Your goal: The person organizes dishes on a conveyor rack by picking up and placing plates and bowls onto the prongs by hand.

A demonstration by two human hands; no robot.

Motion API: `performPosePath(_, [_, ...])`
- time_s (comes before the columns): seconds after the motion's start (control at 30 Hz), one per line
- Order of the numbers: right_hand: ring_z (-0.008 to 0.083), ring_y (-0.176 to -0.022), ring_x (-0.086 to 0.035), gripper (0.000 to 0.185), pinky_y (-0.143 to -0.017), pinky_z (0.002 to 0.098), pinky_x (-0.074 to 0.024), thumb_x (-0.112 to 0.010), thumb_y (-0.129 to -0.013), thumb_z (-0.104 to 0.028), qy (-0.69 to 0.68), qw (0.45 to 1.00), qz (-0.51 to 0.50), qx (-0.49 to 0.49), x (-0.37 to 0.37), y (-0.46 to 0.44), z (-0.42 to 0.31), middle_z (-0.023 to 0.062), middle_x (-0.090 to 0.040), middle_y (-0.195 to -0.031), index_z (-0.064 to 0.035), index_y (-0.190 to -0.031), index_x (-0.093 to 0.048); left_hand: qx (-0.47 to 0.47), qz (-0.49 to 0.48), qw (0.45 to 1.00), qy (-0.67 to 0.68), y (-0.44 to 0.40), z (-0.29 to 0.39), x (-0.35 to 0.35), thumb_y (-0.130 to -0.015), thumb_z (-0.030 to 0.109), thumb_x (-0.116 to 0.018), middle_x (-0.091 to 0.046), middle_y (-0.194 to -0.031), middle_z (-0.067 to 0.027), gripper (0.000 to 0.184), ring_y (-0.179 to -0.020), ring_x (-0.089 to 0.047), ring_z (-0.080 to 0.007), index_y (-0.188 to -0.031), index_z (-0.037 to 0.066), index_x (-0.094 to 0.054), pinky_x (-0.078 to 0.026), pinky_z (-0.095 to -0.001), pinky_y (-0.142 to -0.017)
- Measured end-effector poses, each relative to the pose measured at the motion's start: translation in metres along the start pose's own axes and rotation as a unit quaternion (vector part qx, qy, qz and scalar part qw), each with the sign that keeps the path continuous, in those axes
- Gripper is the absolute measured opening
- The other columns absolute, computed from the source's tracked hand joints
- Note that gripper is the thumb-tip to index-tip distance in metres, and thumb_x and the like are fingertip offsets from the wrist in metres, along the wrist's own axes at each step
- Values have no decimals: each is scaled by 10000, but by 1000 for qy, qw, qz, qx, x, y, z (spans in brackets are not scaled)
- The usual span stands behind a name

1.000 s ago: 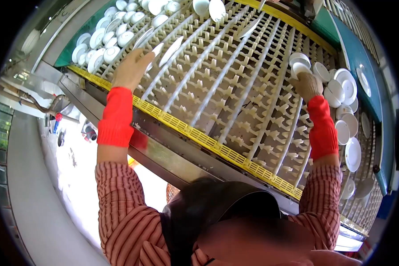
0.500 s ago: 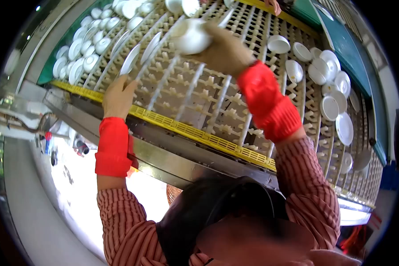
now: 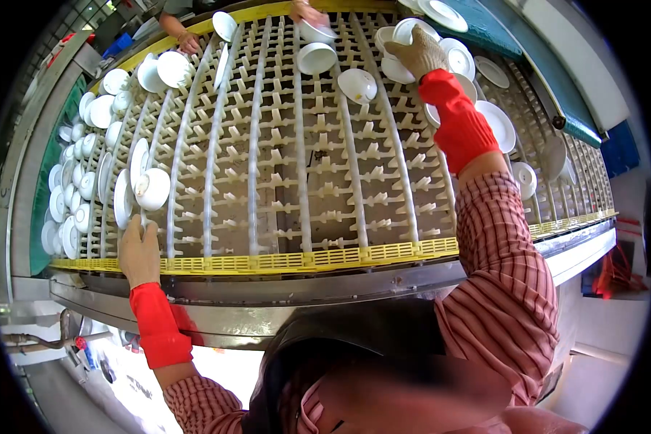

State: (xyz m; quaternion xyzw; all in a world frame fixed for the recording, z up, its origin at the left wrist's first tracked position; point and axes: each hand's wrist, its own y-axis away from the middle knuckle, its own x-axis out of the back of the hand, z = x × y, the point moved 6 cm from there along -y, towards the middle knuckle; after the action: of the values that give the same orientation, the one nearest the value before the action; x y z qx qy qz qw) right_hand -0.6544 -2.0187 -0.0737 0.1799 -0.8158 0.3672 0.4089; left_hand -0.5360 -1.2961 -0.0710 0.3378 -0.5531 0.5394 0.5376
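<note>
Having swung across the belt (image 3: 302,166), the right hand (image 3: 423,56) is now reaching among the dishes at right, a bowl (image 3: 403,30) lying just past its fingers. Nearer the plate (image 3: 122,200), the left hand (image 3: 140,254) is meeting its close end, the long axis running away. Whether either is gripping, I cannot tell.

The person wears pinkish-red sleeves (image 3: 505,289) crossed by thin dark stripes, plus plain bright red cuffs (image 3: 459,121) around both wrists.
</note>
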Motion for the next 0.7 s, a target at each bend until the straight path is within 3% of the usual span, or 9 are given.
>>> performPosePath(0.1, [406, -1230, -777, 877, -1084, 477, -607, -810, -910, -668, 32, 987, -150, 58, -35, -10, 13, 270, -765, -1390, 20, -1444, -709, -13, 4, 1000, -24, 3, 8, 0, -1060, 356, -712, -766, -1374, -237, 521, -1245, -717, -433, -1437, -3, -716, -541, -489, -1085])
performPosePath(0.2, [408, -1217, -781, 676, -1070, 490, -613, -794, -961, -510, 60, 979, -183, 65, -46, 19, -24, 252, -802, -1304, -24, -1428, -740, -33, 23, 999, -35, 8, 17, 6, -1051, 358, -729, -782, -1340, -235, 510, -1222, -735, -436, -1439, 27, -729, -558, -507, -1055])
performPosePath(0.27, [382, -1059, -823, 532, -932, 508, -650, -792, -961, -427, 105, 957, -242, 120, -35, 50, -69, 244, -825, -1180, -32, -1318, -786, -44, 41, 998, -35, 9, 14, 1, -1047, 364, -738, -787, -1328, -236, 503, -1202, -745, -429, -1434, 43, -735, -565, -507, -1036])
performPosePath(0.33, [355, -1036, -813, 498, -960, 463, -646, -807, -974, -420, 9, 936, -339, 94, 0, 92, -114, 236, -832, -1144, 1, -1241, -816, -88, 70, 993, -31, 13, 21, 0, -1041, 372, -746, -789, -1303, -236, 507, -1187, -742, -431, -1436, 55, -737, -566, -518, -1017])
performPosePath(0.4, [338, -1045, -809, 325, -953, 440, -652, -829, -985, -241, -205, 898, -372, 115, -28, 119, -127, 216, -839, -1137, -28, -1230, -834, -96, 60, 994, -9, 12, 32, -1, -1013, 344, -775, -793, -1183, -241, 463, -1106, -738, -455, -1380, 63, -754, -569, -551, -931])
performPosePath(0.5, [320, -1175, -799, 566, -1080, 422, -648, -886, -900, -77, -130, 797, -181, 562, -19, 163, -205, 51, -829, -1341, -249, -1428, -780, -120, 86, 989, -9, 16, 44, 1, -1011, 343, -770, -798, -1163, -218, 455, -1090, -740, -457, -1365, 57, -746, -568, -558, -914])
performPosePath(0.57, [359, -1177, -794, 701, -1041, 446, -658, -916, -824, 6, -226, 811, -141, 521, -19, 170, -256, 110, -819, -1322, -239, -1458, -747, -103, 64, 993, -5, 17, 48, 5, -1017, 344, -753, -799, -1169, -210, 460, -1098, -737, -459, -1373, 53, -737, -565, -560, -923])
performPosePath(0.67, [395, -1118, -801, 703, -920, 452, -685, -867, -832, 31, -284, 852, -182, 401, -10, 165, -328, 203, -808, -1273, -177, -1487, -716, -48, 5, 998, 50, 19, 49, 14, -1030, 345, -729, -797, -1216, -212, 451, -1125, -740, -452, -1370, 49, -742, -569, -551, -947])
performPosePath(0.7, [346, -1175, -789, 653, -954, 415, -664, -857, -872, 9, -317, 848, -220, 364, -31, 164, -334, 200, -804, -1276, -145, -1488, -706, -42, 24, 998, 45, 20, 46, 15, -1034, 342, -723, -797, -1229, -212, 448, -1135, -742, -447, -1369, 46, -744, -571, -543, -959])
